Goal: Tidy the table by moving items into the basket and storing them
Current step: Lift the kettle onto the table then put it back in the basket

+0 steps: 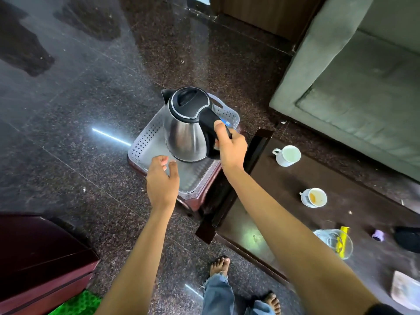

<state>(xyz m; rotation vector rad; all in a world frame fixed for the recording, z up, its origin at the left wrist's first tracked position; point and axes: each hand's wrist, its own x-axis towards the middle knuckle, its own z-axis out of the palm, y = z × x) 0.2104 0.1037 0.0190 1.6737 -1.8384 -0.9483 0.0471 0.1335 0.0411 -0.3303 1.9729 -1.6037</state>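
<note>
Nearest the camera, well short of the basket (142,142), a bare foot (219,266) stands on the dark speckled floor (91,98). The low dark bench (354,214) runs to the right of the basket, its near corner almost touching the stool (197,202) that carries the basket. On the bench, farthest from the basket, lie a black item (408,238) and a small purple piece (378,235). A clear glass (334,241) with something yellow at it is a little closer to the basket. Closer still is a stained cup (314,197), and a white cup (286,155) is the closest of them.

The left hand (162,178) hovers over the basket's near rim with its fingers loosely curled, holding nothing. The right hand (230,146) is above the basket's right side, wrapped round the black handle of the kettle (186,128) with the thumb on top. The steel kettle stands upright within the basket's outline, lid closed and spout pointing away from the bench. Whether its base touches the basket's bottom cannot be told. The basket is a pale perforated plastic tray with nothing else visible in it.

Beyond the basket and to its right stands a grey-green sofa (352,87).
</note>
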